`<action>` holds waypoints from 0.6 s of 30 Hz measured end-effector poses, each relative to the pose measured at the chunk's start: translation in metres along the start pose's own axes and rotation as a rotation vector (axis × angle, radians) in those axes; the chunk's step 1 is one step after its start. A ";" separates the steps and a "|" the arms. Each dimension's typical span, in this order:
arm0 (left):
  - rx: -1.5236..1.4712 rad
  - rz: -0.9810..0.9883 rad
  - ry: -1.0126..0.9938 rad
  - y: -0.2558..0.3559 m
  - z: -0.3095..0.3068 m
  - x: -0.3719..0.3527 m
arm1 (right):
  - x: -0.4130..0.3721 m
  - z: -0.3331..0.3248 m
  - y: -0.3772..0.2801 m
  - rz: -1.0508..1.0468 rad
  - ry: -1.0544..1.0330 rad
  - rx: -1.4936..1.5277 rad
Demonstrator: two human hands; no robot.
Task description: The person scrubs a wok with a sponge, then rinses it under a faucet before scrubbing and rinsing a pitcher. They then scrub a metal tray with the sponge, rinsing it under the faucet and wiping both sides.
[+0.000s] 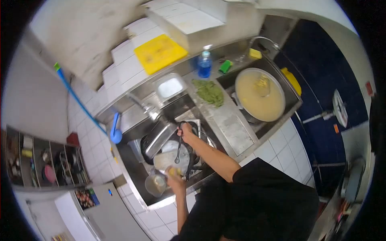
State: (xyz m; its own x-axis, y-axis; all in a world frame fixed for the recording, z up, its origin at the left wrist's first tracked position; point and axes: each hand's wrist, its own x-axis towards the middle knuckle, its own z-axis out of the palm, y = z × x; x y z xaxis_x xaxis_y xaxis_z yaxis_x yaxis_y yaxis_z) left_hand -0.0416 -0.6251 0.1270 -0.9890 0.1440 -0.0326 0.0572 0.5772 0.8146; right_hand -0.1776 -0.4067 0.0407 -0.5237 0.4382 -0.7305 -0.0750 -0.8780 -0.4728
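A black shirt (265, 203) fills the space from 4 to 6 o'clock, closest to the camera; clock directions run from the middle of the view. Two bare forearms reach from it into a steel sink (133, 168) at 7 o'clock.

The right hand (185, 131), near the centre, is closed around the upper end of a dark long-handled utensil (179, 150), which points down toward 6 o'clock over a round pan (165, 160) of cloudy liquid. The left hand (176, 180), between 6 and 7 o'clock, is blurred, its fingers around something small and yellow (173, 171). Just beside it is a clear jug (152, 186). A long metal tray (161, 139) slants among the dishes, below the faucet (150, 111) at 9 to 10 o'clock.

At 2 o'clock, a large pot (245, 100) of cloudy liquid sits in a second basin; yellowish pieces gather in a strainer-like tool (263, 86) inside it. On the bench (233, 124) at 1 o'clock lie green leaves (209, 93), with a blue soap bottle (204, 67) and a green sponge (225, 66) beyond. A square metal container (170, 86) and a yellow board (160, 54) are at 11 o'clock, and a blue scoop (116, 134) is at 9.
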 end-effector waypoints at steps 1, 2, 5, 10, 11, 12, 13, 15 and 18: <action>-0.007 -0.104 -0.051 -0.002 -0.010 -0.007 | -0.007 0.001 -0.013 -0.104 0.016 -0.099; 0.174 0.219 0.211 -0.018 -0.006 -0.011 | -0.004 0.003 -0.014 -0.180 0.025 -0.157; 0.051 -0.007 0.093 -0.058 -0.009 -0.017 | 0.015 -0.007 0.012 -0.499 -0.254 -0.700; 0.143 0.278 -0.009 0.011 0.019 0.023 | -0.018 -0.043 0.029 -1.034 -0.563 -1.453; 0.099 0.317 -0.061 0.038 0.030 0.032 | -0.023 -0.049 0.008 -0.799 -0.664 -1.466; 0.135 0.459 -0.032 0.061 0.043 0.044 | -0.029 -0.056 -0.012 -0.556 -0.765 -1.459; 0.137 0.462 -0.045 0.082 0.057 0.051 | -0.033 -0.068 -0.038 -0.437 -0.675 -1.357; -0.305 0.279 -0.175 0.127 0.091 0.065 | -0.011 -0.113 -0.086 -0.611 -0.575 -1.196; 0.019 0.728 -0.067 0.198 0.141 0.115 | 0.011 -0.208 -0.187 -0.625 -0.083 -0.917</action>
State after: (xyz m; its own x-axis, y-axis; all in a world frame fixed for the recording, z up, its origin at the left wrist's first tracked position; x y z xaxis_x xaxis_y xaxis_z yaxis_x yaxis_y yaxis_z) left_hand -0.1249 -0.3810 0.2036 -0.6888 0.5455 0.4775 0.7003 0.3303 0.6328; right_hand 0.0069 -0.1978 0.0182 -0.6706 0.7092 -0.2175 0.2922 -0.0169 -0.9562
